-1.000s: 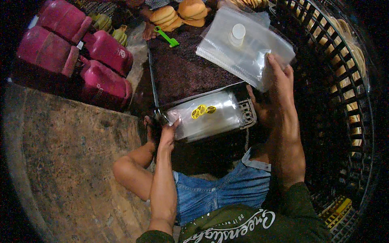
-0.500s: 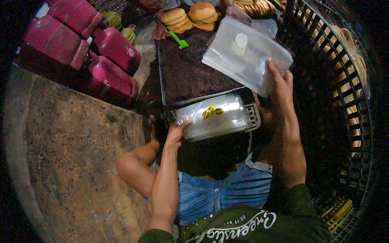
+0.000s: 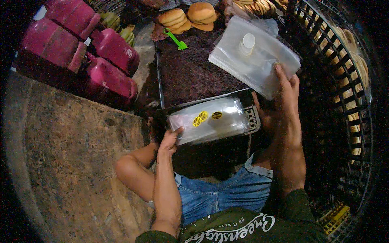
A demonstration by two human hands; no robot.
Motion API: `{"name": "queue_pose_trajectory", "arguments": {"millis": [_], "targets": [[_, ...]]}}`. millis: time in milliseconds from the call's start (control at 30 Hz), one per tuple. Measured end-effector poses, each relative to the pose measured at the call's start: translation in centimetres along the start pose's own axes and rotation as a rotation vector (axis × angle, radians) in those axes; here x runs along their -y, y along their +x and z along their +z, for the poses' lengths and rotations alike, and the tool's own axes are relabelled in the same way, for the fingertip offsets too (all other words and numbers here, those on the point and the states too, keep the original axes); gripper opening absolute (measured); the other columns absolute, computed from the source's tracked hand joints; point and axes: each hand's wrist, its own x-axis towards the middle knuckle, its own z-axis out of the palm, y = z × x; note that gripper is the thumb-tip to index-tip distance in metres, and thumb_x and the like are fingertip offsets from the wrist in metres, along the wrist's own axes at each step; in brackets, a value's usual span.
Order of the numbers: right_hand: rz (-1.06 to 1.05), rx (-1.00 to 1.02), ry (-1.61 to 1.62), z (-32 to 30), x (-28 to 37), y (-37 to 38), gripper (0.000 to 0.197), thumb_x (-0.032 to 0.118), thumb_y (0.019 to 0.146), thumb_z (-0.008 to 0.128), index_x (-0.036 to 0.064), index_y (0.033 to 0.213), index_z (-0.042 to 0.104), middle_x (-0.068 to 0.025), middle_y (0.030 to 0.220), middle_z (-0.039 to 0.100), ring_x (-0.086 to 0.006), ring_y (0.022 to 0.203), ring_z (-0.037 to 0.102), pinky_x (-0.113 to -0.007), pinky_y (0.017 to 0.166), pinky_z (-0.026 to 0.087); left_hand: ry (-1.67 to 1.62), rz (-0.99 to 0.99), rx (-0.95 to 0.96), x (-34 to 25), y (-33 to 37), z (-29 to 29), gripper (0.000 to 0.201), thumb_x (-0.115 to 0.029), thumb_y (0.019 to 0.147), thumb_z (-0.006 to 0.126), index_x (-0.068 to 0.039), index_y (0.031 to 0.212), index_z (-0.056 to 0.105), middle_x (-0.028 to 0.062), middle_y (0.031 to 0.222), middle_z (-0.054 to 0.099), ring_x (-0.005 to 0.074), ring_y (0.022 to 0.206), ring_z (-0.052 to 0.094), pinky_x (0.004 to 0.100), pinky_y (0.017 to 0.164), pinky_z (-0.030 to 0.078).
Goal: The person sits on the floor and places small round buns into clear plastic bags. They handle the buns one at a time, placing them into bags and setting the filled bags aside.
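The left hand point(image 3: 171, 141) pinches the left end of a flat, glossy pack of clear plastic point(image 3: 227, 123), thumb lying on top; the pack sits just in front of the near edge of a wide tray, above the person's lap. On its smooth face are three round yellow stickers point(image 3: 197, 121) with dark print, two overlapping and one apart. The right hand point(image 3: 287, 87) pinches the near right edge of a stack of clear bags point(image 3: 265, 48), thumb above and fingers mostly hidden; the loose, crinkled sheets reach over the right part of the tray. On them lies a short pile of round white discs point(image 3: 247, 42). A pale slotted basket edge point(image 3: 252, 120) shows just beside the pack's right end. The metal-rimmed tray point(image 3: 159, 83) holds a dark brown, crumbly layer point(image 3: 194, 71), with a bright green plastic tool point(image 3: 175, 39) lying on it and soft golden buns point(image 3: 174, 21) piled at the far side, near another person's hand point(image 3: 158, 31). The dark green shirt point(image 3: 235, 227) carries white lettering. Leftward, scuffed pink cylinders point(image 3: 111, 79) with small pale markings stand beyond a stained wooden board point(image 3: 77, 154). Rightward, flat pale rounds point(image 3: 347, 44) show through a black lattice crate point(image 3: 330, 30).
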Motion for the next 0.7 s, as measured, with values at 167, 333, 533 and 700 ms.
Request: {"name": "queue_pose_trajectory", "arguments": {"millis": [167, 333, 533, 700], "targets": [[-0.059, 0.095, -0.028, -0.9, -1.1, 1.5, 0.06, 0.039, 0.081, 0.077, 0.0042, 0.123, 0.052, -0.0128, 0.121, 0.057, -0.0266, 0.108, 0.055, -0.041, 0.089, 0.046, -0.021, 0.05, -0.003, -0.8, -1.4, 2.0, 0.047, -0.024, 0.084, 0.073, 0.002, 0.12, 0.059, 0.0075, 0.109, 0.065, 0.0204, 0.095, 0.06, 0.0334, 0.083, 0.046], [-0.072, 0.09, -0.056, -1.4, -1.5, 2.2, 0.059, 0.037, 0.082, 0.076, 0.0019, 0.124, 0.053, -0.0136, 0.122, 0.057, -0.0261, 0.109, 0.055, -0.04, 0.093, 0.044, -0.006, -0.053, -0.024, 2.3, 2.0, -4.6, 0.036, -0.025, 0.082, 0.072, 0.0, 0.107, 0.065, 0.003, 0.093, 0.065, 0.0154, 0.083, 0.059, 0.0314, 0.072, 0.045], [-0.063, 0.008, -0.002, -1.6, -0.9, 1.8, 0.061, 0.037, 0.081, 0.076, 0.0014, 0.125, 0.053, -0.0138, 0.122, 0.058, -0.0262, 0.11, 0.055, -0.039, 0.095, 0.043, -0.398, -0.012, 0.106, 0.4, -0.3, -2.2, 0.028, -0.02, 0.084, 0.069, -0.005, 0.107, 0.064, 0.0047, 0.098, 0.067, 0.0205, 0.085, 0.067, 0.0357, 0.079, 0.056], [-0.073, 0.068, -0.078, -1.8, -1.8, 2.7, 0.064, 0.039, 0.081, 0.076, 0.0026, 0.127, 0.051, -0.0141, 0.124, 0.056, -0.0274, 0.11, 0.055, -0.041, 0.093, 0.044, -0.456, 0.057, 0.174, 1.3, 0.0, -2.0, 0.031, -0.015, 0.085, 0.071, -0.004, 0.112, 0.062, 0.0062, 0.104, 0.067, 0.0219, 0.089, 0.068, 0.0377, 0.079, 0.057]]}}
